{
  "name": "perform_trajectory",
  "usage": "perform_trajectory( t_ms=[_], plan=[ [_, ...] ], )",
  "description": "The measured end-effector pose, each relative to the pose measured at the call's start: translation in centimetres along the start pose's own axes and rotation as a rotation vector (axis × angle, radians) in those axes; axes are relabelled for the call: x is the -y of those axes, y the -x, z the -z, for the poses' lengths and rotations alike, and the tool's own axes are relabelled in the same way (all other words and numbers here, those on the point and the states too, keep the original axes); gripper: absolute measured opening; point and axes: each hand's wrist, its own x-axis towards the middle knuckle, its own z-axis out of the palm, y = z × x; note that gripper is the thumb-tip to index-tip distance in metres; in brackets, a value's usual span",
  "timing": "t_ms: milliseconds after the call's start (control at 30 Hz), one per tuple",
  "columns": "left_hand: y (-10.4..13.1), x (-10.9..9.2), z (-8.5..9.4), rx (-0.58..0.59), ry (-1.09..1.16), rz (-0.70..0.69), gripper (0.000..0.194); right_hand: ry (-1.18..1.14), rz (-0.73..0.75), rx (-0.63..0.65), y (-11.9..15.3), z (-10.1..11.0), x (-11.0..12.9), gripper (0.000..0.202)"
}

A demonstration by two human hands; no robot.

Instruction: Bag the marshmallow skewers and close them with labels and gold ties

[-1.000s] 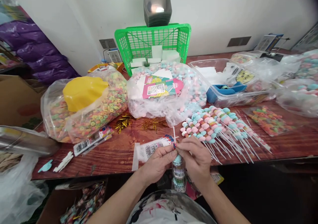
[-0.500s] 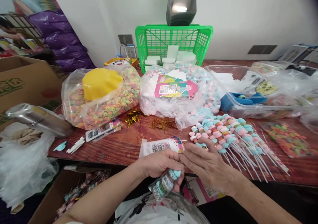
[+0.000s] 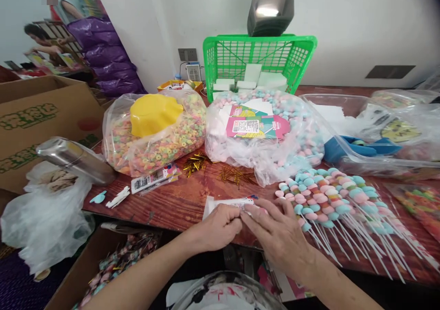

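Gently, lest the printed bags (image 3: 231,202) crease: lower centre, my left hand (image 3: 216,227) meets my right hand (image 3: 280,232); what either grip holds, I can't tell.

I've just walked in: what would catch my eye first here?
Probably the bright green plastic lattice basket at the back of the reddish-brown table. To its front left, a yellow scalloped plastic piece sits over a clear bag of small multicoloured rings. Nearer, pink-and-blue candy skewers lie mostly right of the bare right hand.
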Motion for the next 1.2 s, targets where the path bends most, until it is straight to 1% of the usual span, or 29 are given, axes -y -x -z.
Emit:
perform_trajectory(
  t_ms=[67,100,133,167,200,267,333,367,433,500,600,667,767,867,933,1000,1100,1200],
  plan=[
    [0.1,0.4,0.8,0.178,0.251,0.120,0.019,-0.030,0.115,-0.008,-0.1,-0.1,0.1,0.029],
    [0.3,0.5,1.1,0.244,0.311,0.165,0.020,-0.048,0.134,0.028,-0.1,-0.3,0.1,0.027],
    [0.6,0.6,1.4,0.270,0.324,0.183,0.020,-0.061,0.128,0.078,-0.1,-0.6,0.1,0.026],
    [1.0,0.8,1.5,0.247,0.283,0.166,0.021,-0.071,0.101,0.127,-0.2,-1.0,0.1,0.025],
    [1.4,0.9,1.7,0.190,0.198,0.119,0.022,-0.088,0.061,0.167,-0.4,-1.6,0.2,0.024],
    [2.3,1.2,1.8,0.027,-0.034,0.006,0.022,-0.160,-0.057,0.221,-1.1,-2.8,0.4,0.021],
    [3.2,1.6,2.1,-0.094,-0.213,-0.056,0.021,-0.251,-0.167,0.293,-2.3,-4.1,0.8,0.021],
    [3.7,1.9,2.3,-0.126,-0.251,-0.060,0.021,-0.286,-0.197,0.340,-3.1,-4.6,0.9,0.022],
    [4.5,2.6,3.0,-0.178,-0.247,-0.038,0.021,-0.323,-0.209,0.408,-4.9,-5.4,0.8,0.022],
    [5.4,3.4,3.7,-0.253,-0.194,0.004,0.021,-0.321,-0.202,0.420,-7.0,-6.1,0.2,0.020],
    [6.6,4.6,4.6,-0.412,-0.040,0.081,0.024,-0.230,-0.281,0.383,-9.8,-7.4,-1.8,0.016],
    [7.3,5.3,4.9,-0.512,0.148,0.143,0.024,-0.138,-0.347,0.359,-11.1,-8.6,-3.2,0.015],
    [7.8,5.8,4.8,-0.611,0.488,0.263,0.025,-0.076,-0.361,0.367,-12.1,-10.4,-4.2,0.012],
    [7.6,5.5,4.3,-0.674,0.702,0.326,0.026,-0.105,-0.356,0.352,-12.0,-11.7,-4.2,0.016],
    [7.3,5.1,4.0,-0.676,0.786,0.321,0.025,-0.161,-0.368,0.311,-11.7,-11.8,-4.3,0.018],
    [6.8,4.6,3.7,-0.647,0.846,0.319,0.024,-0.249,-0.392,0.249,-11.0,-11.1,-4.6,0.016],
    [5.9,4.0,2.9,-0.583,0.883,0.319,0.024,-0.417,-0.468,0.111,-9.4,-9.3,-5.7,0.012],
    [4.2,3.3,1.5,-0.482,0.860,0.305,0.024,-0.581,-0.569,-0.043,-7.1,-7.2,-6.8,0.018]
  ],
)
